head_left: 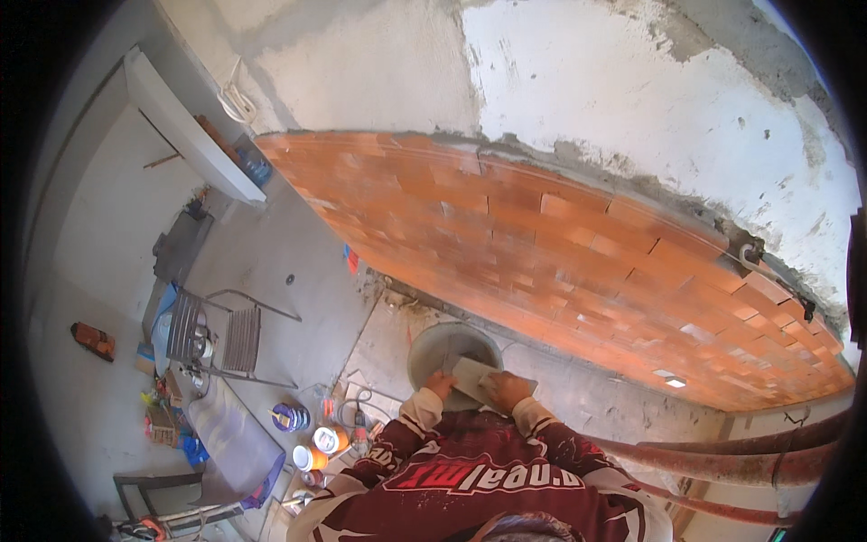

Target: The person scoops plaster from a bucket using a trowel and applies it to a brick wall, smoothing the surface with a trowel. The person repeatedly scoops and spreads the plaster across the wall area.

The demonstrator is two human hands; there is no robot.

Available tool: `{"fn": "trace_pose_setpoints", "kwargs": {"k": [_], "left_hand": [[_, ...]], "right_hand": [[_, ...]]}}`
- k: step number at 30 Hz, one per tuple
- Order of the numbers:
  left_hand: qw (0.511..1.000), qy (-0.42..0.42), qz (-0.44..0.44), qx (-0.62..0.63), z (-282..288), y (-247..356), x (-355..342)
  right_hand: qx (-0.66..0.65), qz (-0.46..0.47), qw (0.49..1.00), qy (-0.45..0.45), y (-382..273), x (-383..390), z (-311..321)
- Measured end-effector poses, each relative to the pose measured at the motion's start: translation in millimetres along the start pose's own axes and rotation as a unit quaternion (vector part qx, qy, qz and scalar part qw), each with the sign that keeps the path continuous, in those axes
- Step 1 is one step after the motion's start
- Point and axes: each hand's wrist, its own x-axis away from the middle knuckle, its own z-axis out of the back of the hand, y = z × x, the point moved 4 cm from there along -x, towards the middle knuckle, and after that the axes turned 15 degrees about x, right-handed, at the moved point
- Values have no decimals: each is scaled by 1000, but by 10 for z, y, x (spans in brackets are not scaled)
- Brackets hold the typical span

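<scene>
Fingers of the left hand (440,385) are curled at the near edge of the bucket (424,348), close to the left end of the board (471,373); whether they grip anything cannot be told; fingers of the right hand (508,390) are closed on the board toward its right end; the board, flat, pale and rectangular, sits tilted across the near right part of the bucket's mouth. Layout about the bucket, from left to right: the orange tool (93,341) is far to its left; the chair (242,341), slatted and dark, stands left of it, well apart; the blue can (290,416) is to its near left; two tubs (310,458), orange and white, stand side by side, nearer the wearer than the bucket; the brick wall (542,262) rises beyond it and runs off to its right; reddish poles (741,465) are well to its near right.
</scene>
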Motion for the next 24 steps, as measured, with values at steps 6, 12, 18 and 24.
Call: {"fn": "trace_pose_setpoints", "kwargs": {"k": [6,12,18,24], "left_hand": [[984,-52,-129,-107,-25,-113,-30],[986,50,64,148,16,382,293],[968,82,91,220,145,197,235],[947,90,104,289,387,86,116]], "right_hand": [[-10,-26,998,60,296,202,-157],[-21,-51,994,99,324,260,-85],[-31,-38,993,105,247,221,-2],[-53,-17,990,130,123,90,243]]}}
